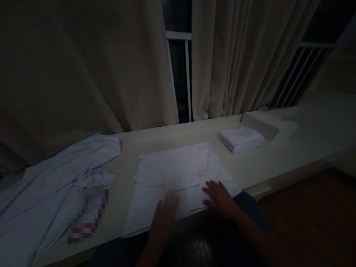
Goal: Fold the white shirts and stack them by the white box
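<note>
A long, pale wood-grain bench (178,137) runs from the lower left of the frame to the right edge. A white shirt (178,174), partly folded, lies flat at lower centre, reaching the front edge. An unfolded white garment (55,178) lies crumpled at lower left. A stack of folded white garments (241,139) sits right of centre. A flat grey board (258,126) rests just behind the stack.

Two hands (164,217) (219,198), one flat shirt (178,167), one folded stack (240,139), one crumpled shirt (55,178).
</note>
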The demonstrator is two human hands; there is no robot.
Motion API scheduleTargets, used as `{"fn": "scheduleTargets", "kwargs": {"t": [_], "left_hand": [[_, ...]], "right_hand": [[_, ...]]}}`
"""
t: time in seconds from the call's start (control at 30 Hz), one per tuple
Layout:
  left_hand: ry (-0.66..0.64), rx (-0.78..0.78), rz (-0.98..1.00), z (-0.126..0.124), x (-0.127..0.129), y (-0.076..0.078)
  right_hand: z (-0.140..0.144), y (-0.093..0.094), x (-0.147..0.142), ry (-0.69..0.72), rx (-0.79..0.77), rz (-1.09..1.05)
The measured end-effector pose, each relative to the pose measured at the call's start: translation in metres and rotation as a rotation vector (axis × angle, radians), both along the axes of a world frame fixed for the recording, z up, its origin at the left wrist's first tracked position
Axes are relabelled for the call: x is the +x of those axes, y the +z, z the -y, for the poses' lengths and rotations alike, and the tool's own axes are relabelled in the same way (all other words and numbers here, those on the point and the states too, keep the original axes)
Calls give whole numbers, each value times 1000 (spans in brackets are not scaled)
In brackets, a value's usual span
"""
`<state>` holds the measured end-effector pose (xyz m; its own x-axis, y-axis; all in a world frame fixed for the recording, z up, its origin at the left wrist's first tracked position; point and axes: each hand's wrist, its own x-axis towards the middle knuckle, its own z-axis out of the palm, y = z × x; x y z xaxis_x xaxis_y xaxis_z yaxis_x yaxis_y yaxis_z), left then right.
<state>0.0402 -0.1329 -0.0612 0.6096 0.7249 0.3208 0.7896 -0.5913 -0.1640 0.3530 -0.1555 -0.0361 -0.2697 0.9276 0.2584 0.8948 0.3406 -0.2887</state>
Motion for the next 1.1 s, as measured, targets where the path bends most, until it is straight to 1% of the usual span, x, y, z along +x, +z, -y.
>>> {"fn": "scheduleTargets", "kwargs": {"t": [0.07,0.13,0.23,0.3,0.37,0.47,0.57,0.63,0.7,0.77,0.83,0.87,0.93,1.0,1.03,1.1], "left_hand": [[6,-5,2,2,0,-1],[-18,-11,26,3,-1,-3],[-55,-30,112,0,-3,-1],[0,-56,194,-7,-5,5],[104,-86,262,-18,-6,12],[203,-125,294,-37,-4,21],[257,-139,298,-49,1,23],[288,-140,307,-52,4,22],[286,-152,335,-50,6,21],[268,-186,406,-49,3,21],[302,-226,532,-52,-4,24],[351,-243,603,-56,-10,27],[490,-260,715,-71,-27,37],[628,-252,762,-94,-51,49],[695,-239,773,-106,-63,54],[792,-220,792,-128,-88,58]], "right_hand": [[0,-1,-1,-11,14,-6],[-2,-2,-2,-29,42,-9],[-7,-2,-5,-70,93,-9],[-13,1,-9,-107,111,-8],[-21,4,-16,-154,109,2],[-33,10,-30,-214,95,33],[-43,13,-42,-226,81,62],[-48,12,-46,-210,79,80],[-50,7,-46,-191,92,81],[-50,0,-45,-176,122,40],[-49,-7,-42,-161,159,-56],[-48,-8,-40,-152,168,-129],[-51,-6,-32,-161,156,-307],[-60,4,-15,-234,127,-447],[-67,9,-4,-289,120,-476],[-84,18,22,-389,135,-434]]}}
